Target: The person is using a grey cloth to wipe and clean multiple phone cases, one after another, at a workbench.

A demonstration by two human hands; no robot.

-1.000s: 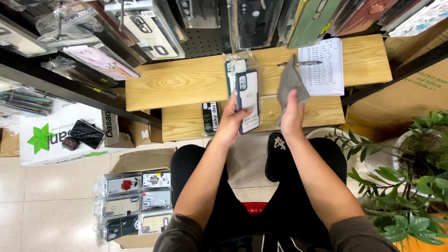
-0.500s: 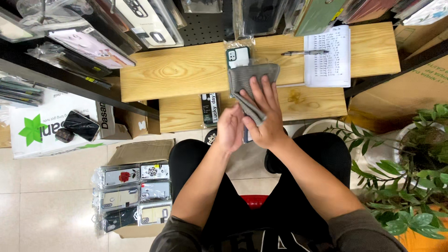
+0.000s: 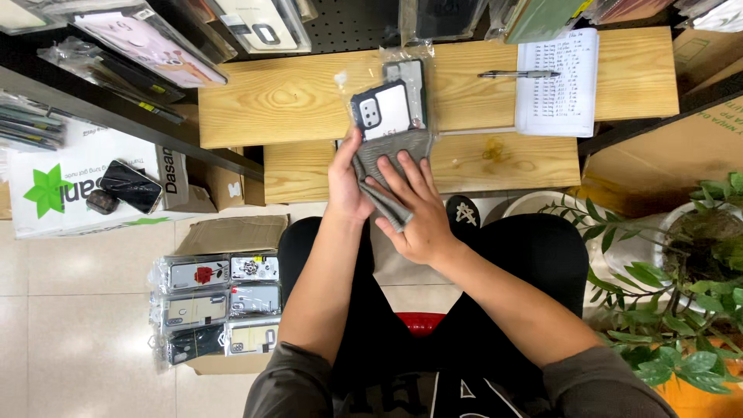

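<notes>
- The phone case point(image 3: 389, 111) in its clear plastic sleeve sits over the far wooden shelf point(image 3: 271, 93); it looks light and stiff, the wrap probably slippery, so its long edges seem the best hold.
- A soft grey cloth point(image 3: 385, 186) drapes across its near end.
- The left hand point(image 3: 346, 184) closes on the case's near left edge, thumb up.
- The right hand point(image 3: 418, 210) lies flat, fingers spread, pressing the cloth.
</notes>
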